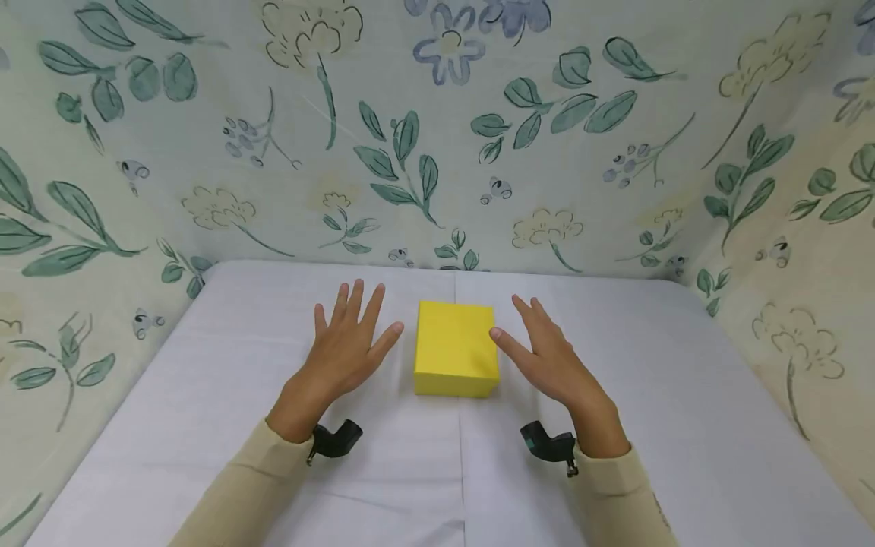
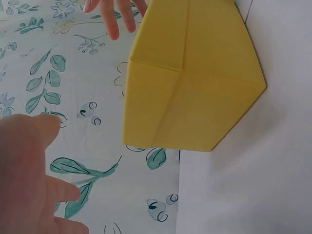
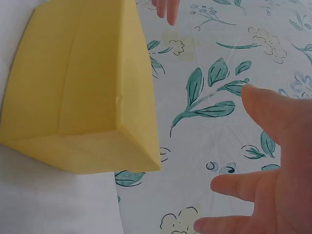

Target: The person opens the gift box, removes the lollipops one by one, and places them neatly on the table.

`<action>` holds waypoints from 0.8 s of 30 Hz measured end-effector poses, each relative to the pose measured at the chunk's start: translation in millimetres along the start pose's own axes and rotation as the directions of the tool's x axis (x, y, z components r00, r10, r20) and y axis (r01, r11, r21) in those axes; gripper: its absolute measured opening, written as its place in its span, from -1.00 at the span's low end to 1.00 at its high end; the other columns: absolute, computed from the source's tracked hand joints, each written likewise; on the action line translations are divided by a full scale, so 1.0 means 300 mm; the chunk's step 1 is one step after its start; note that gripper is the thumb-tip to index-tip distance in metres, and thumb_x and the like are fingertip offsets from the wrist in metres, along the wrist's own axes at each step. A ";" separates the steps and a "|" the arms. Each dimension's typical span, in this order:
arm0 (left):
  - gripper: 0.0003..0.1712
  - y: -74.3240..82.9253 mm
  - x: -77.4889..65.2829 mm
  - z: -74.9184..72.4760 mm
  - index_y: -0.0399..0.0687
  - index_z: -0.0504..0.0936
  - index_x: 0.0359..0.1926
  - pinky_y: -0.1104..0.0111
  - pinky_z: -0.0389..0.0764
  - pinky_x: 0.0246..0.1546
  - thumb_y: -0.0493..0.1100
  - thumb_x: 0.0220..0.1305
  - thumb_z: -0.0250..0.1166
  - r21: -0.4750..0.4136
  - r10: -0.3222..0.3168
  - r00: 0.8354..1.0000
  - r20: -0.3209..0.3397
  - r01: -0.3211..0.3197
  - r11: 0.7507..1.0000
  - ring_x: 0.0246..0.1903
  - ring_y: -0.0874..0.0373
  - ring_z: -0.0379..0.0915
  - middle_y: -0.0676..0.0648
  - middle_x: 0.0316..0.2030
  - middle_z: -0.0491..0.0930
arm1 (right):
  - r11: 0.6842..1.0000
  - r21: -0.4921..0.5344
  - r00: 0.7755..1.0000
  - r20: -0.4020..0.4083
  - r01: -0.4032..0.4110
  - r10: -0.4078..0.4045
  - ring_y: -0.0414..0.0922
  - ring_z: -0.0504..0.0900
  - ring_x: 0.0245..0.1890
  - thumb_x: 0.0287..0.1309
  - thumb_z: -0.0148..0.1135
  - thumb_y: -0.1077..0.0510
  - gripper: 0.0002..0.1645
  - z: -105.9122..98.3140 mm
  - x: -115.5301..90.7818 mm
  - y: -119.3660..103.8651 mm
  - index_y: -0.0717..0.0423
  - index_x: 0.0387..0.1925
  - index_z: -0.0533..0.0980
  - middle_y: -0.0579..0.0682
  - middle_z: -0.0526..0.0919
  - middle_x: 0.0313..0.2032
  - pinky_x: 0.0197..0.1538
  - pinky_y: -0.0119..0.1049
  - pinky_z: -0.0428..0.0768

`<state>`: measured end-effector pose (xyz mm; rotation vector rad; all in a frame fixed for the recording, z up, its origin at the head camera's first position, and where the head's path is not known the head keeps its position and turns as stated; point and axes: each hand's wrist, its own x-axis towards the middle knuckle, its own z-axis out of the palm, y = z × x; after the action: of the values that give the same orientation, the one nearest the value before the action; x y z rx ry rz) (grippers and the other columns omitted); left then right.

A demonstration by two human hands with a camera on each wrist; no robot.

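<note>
A yellow box [image 1: 454, 342] sits on the white table between the two hands. To its left is my left hand [image 1: 347, 346], fingers spread and straight, holding nothing. My right hand [image 1: 552, 361] is on the other side, its fingers extended and its thumb tip overlapping the box's right edge in the head view; whether it touches there I cannot tell. In the left wrist view the box [image 2: 195, 83] stands apart from the left hand [image 2: 29, 175]. The right wrist view likewise shows a gap between the box [image 3: 73, 83] and the right hand [image 3: 278, 161].
White cloth [image 1: 383, 486] covers the table, with a crease running down its middle. Behind and at both sides hangs a curtain [image 1: 437, 167] printed with leaves and flowers. A small black wrist camera [image 1: 336, 438] is strapped at the left sleeve, another black camera [image 1: 548, 442] at the right.
</note>
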<state>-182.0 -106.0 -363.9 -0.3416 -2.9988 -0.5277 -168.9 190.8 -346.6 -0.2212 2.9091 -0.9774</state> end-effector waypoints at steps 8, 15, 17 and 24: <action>-0.14 0.038 0.024 0.027 0.01 -0.08 0.53 -0.14 -0.10 0.39 0.37 0.40 -0.29 -0.141 -0.028 1.000 0.002 0.028 0.990 0.48 -0.13 -0.38 -0.19 0.51 -0.21 | 0.996 0.090 1.000 -0.017 -0.016 0.017 0.18 0.10 0.42 0.27 -0.18 -0.46 -0.05 0.034 -0.006 0.001 -0.06 0.50 0.00 0.11 0.04 0.47 0.31 0.28 0.20; -0.19 0.080 0.052 0.032 -0.10 0.10 0.48 0.00 0.07 0.40 0.31 0.44 -0.30 -0.452 -0.026 0.998 0.058 0.049 0.891 0.43 -0.04 -0.02 -0.13 0.44 0.11 | 0.990 0.133 0.999 0.008 -0.052 0.051 0.20 0.21 0.36 0.26 -0.20 -0.49 -0.08 0.031 0.013 -0.019 -0.14 0.49 0.02 0.14 0.17 0.42 0.20 0.32 0.33; -0.20 0.088 0.048 0.040 -0.11 0.12 0.47 0.01 0.15 0.37 0.30 0.45 -0.29 -0.526 -0.036 0.995 0.093 0.080 0.847 0.39 -0.05 0.08 -0.11 0.42 0.16 | 0.987 0.146 0.998 0.030 -0.064 0.060 0.18 0.21 0.37 0.25 -0.19 -0.49 -0.08 0.039 0.013 -0.023 -0.15 0.49 0.02 0.16 0.17 0.42 0.20 0.31 0.34; -0.14 0.118 0.016 0.053 -0.04 0.13 0.48 0.07 0.51 0.13 0.40 0.40 -0.33 -0.662 -0.068 0.980 0.186 0.176 0.729 0.22 -0.07 0.37 -0.08 0.42 0.16 | 0.976 0.198 0.995 0.057 -0.087 0.077 0.18 0.25 0.35 0.33 -0.14 -0.37 -0.19 0.061 -0.008 -0.026 -0.15 0.48 0.05 0.18 0.17 0.42 0.21 0.27 0.36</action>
<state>-179.2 -67.1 -366.6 -0.2194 -2.8462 -1.6932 -163.7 174.0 -356.5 -0.1104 2.7267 -1.2225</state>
